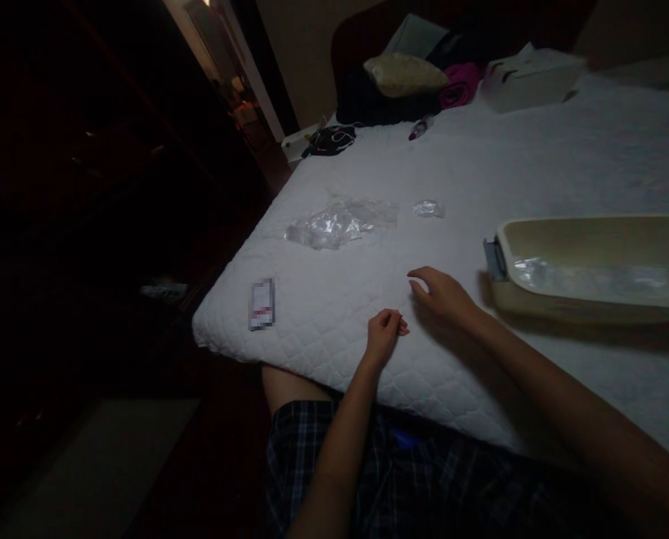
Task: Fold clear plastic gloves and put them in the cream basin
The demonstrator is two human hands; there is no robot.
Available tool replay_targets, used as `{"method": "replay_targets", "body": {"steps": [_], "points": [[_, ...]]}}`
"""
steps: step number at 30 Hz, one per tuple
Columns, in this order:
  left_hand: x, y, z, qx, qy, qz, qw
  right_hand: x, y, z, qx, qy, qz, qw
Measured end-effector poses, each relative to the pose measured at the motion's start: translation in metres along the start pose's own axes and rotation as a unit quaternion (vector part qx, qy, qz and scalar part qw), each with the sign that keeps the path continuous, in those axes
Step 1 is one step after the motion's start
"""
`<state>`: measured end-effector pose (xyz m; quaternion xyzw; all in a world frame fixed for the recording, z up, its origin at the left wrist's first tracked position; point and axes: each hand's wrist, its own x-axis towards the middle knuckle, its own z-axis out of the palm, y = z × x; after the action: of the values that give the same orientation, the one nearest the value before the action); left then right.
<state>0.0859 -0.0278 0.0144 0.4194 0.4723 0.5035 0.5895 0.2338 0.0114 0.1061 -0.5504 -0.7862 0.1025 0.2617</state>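
My left hand (pixel 385 334) rests near the front edge of a white quilted mattress (pixel 480 187), its fingers curled in a pinch on something small I cannot make out. Just to its right, my right hand (pixel 442 294) lies on the mattress with fingers loosely bent and apart, holding nothing. A crumpled clear plastic bag (pixel 337 223) lies beyond both hands. A smaller scrap of clear plastic (pixel 427 209) sits to its right. A small flat packet (pixel 262 303) lies near the mattress corner, left of my left hand.
A cream plastic tub (pixel 593 228) with clear plastic inside stands at the right. At the far end lie dark clothes (pixel 368 101), a beige cushion (pixel 405 74), a pink cloth (pixel 461 84) and a white box (pixel 528 75). Dark floor lies left of the bed.
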Motion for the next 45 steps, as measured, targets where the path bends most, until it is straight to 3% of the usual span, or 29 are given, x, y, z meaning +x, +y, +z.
{"method": "replay_targets", "body": {"steps": [4,7,10,14,16,18,21,25,28,34,40,45], "points": [[-0.002,-0.005,-0.004,0.003,0.045,0.054,0.997,-0.003,-0.006,0.081,-0.001,0.015,0.001,1.000],[-0.001,-0.007,-0.010,-0.003,0.097,0.069,0.993,-0.007,0.005,0.109,-0.019,0.059,-0.001,0.998],[0.005,-0.002,-0.024,0.023,0.113,0.080,0.990,-0.009,0.017,0.118,-0.005,0.090,-0.025,0.996],[0.030,0.023,-0.062,0.159,0.139,0.118,0.970,-0.008,0.022,0.119,0.027,0.122,-0.020,0.992],[0.052,0.043,-0.087,0.266,0.163,0.141,0.940,-0.007,0.022,0.120,0.031,0.133,-0.008,0.991],[0.078,0.063,-0.110,0.412,0.196,0.164,0.874,-0.006,0.021,0.121,0.030,0.136,-0.006,0.990],[0.116,0.085,-0.137,0.463,0.211,0.171,0.844,-0.006,0.021,0.122,0.026,0.138,-0.009,0.990],[0.158,0.098,-0.156,0.513,0.201,0.179,0.815,-0.006,0.023,0.125,0.014,0.148,-0.008,0.989],[0.180,0.098,-0.162,0.539,0.189,0.181,0.800,-0.005,0.023,0.126,0.004,0.153,-0.001,0.988],[0.198,0.084,-0.162,0.659,0.134,0.168,0.721,-0.004,0.023,0.127,-0.014,0.163,0.002,0.986],[0.185,0.081,-0.151,0.681,0.126,0.182,0.698,-0.003,0.022,0.126,-0.019,0.161,0.005,0.987],[0.156,0.089,-0.126,0.669,0.137,0.220,0.696,-0.003,0.020,0.124,-0.021,0.165,0.007,0.986]]}}
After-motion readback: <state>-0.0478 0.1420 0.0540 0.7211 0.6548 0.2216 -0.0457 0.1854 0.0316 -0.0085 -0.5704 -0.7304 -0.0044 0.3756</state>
